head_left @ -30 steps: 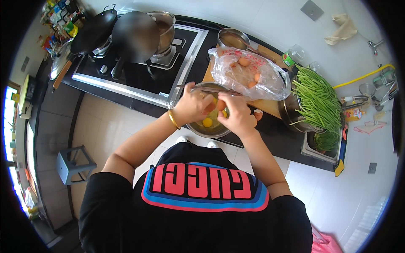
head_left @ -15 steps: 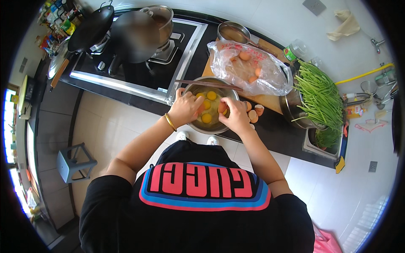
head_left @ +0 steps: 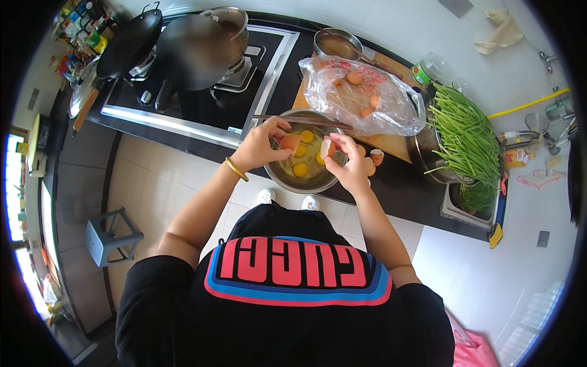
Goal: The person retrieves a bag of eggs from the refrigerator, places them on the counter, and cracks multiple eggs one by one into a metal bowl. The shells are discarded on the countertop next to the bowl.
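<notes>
A metal bowl (head_left: 278,179) with several yolks in egg white stands at the counter's front edge. Over its left side my left hand (head_left: 260,147) is closed on a brown eggshell half (head_left: 290,142). My right hand (head_left: 350,166), above the bowl's right side, pinches another eggshell piece (head_left: 328,148), its pale inside partly showing. Brown chopsticks (head_left: 299,121) lie across the bowl's far rim. Just right of the bowl, several empty eggshells (head_left: 376,158) rest on the dark counter, partly hidden by my right hand.
Behind the bowl, a clear plastic bag (head_left: 391,119) of eggs lies on a wooden board (head_left: 298,104), near a small pot (head_left: 337,44). Green stalks (head_left: 461,134) top a steel pot at right, beside the sink (head_left: 454,211). A stove (head_left: 257,73) with pans stands left.
My hands have shifted slightly apart and the eggshell pieces now show more clearly. The piece in my right hand has turned, showing its pale inside.
</notes>
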`<state>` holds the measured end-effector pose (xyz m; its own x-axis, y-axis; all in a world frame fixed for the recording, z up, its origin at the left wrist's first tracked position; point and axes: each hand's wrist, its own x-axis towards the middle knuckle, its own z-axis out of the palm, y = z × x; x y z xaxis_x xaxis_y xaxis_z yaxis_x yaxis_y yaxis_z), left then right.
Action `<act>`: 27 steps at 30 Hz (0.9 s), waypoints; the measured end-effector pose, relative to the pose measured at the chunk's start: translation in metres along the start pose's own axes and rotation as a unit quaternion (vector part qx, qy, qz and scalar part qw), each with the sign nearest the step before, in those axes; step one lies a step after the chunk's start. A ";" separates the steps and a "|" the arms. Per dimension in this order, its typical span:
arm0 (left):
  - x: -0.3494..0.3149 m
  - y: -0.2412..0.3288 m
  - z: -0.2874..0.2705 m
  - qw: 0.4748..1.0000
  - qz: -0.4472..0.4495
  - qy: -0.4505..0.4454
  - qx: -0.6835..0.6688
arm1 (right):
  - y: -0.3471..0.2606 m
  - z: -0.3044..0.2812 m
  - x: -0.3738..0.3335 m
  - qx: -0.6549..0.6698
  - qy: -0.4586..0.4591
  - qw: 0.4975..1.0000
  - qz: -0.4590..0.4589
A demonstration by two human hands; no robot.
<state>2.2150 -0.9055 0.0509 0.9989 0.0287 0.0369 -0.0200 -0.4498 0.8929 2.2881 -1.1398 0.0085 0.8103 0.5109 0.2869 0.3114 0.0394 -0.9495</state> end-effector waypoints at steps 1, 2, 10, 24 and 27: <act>0.001 0.003 -0.003 1.000 0.009 0.001 -0.011 | -0.001 -0.001 0.001 0.005 -0.011 1.000 0.012; 0.002 0.005 -0.006 0.999 0.007 -0.001 -0.032 | -0.002 -0.004 0.002 0.009 -0.023 0.999 0.024; 0.006 0.019 -0.015 0.983 0.036 -0.001 -0.182 | -0.008 -0.004 0.007 0.113 -0.031 0.991 0.064; 0.004 0.020 -0.002 0.994 0.091 0.047 0.036 | -0.030 0.000 0.018 0.173 -0.016 0.985 0.010; -0.001 0.006 0.011 0.989 -0.022 0.006 -0.146 | -0.035 0.006 0.017 0.213 -0.027 0.977 0.022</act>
<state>2.2148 -0.9178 0.0515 0.9986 0.0532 -0.0018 0.0109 -0.1711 0.9852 2.2880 -1.1272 0.0457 0.7867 0.5649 0.2490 0.0336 0.3636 -0.9310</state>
